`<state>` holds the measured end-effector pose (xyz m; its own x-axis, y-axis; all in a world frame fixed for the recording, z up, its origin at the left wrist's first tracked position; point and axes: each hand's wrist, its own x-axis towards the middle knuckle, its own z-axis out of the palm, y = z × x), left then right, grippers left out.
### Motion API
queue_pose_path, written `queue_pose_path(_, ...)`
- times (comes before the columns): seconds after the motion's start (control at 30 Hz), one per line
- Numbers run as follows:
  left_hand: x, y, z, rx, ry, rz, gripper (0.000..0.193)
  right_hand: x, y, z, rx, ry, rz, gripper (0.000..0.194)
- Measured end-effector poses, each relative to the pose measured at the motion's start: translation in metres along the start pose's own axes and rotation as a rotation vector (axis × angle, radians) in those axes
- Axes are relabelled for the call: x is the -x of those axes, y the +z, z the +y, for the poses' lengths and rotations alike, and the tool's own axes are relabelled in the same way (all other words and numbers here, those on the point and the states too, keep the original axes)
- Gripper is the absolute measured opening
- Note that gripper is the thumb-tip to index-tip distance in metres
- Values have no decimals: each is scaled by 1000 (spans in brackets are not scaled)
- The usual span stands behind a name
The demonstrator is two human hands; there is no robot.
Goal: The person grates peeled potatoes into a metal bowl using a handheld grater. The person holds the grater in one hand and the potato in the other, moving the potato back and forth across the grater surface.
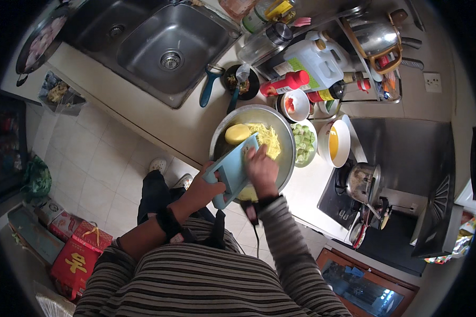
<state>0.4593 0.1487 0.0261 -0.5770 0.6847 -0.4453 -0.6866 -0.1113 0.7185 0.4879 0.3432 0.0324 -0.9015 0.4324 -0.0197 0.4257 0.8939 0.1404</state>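
Note:
My left hand (203, 190) grips the handle end of a light blue plastic grater (231, 170), which slants over a large metal bowl (290, 146). On the grater's face lies my right hand (261, 166), fingers curled and slightly blurred; whether it holds a piece of food is hidden. Inside the bowl, a peeled potato (238, 134) rests beside a heap of thin yellow shreds (267, 138). A plate of cut green vegetable (303, 143) stands against the bowl's right side.
Behind the bowl are a blue-handled peeler (208, 87), a small black bowl (252, 83) with a spoon and a red bottle (284, 83). A double sink (174, 47) lies at upper left. To the right stand a white bowl of yellow liquid (342, 144) and a pot (361, 182) on the stove.

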Motion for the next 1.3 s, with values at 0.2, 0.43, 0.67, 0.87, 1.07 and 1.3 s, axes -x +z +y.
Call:
queue_pose_path(0.2,0,0,0,-66,16,35,58,6,-10,-6,141,-127,-74,43)
queue_pose_path(0.43,0,-1,-5,18,-30,-14,56,-8,21,17,273,-236,215,17)
queue_pose_path(0.67,3,-1,-5,-3,9,34,59,3,1,-1,-27,-17,-198,22)
queue_pose_path(0.87,4,0,-2,-8,-5,7,61,-17,13,12,274,-224,252,28)
queue_pose_path(1.07,4,1,-6,64,6,30,60,6,1,-3,55,-117,29,25)
queue_pose_path(1.3,4,-1,1,33,-27,0,58,-16,3,5,147,-259,5,17)
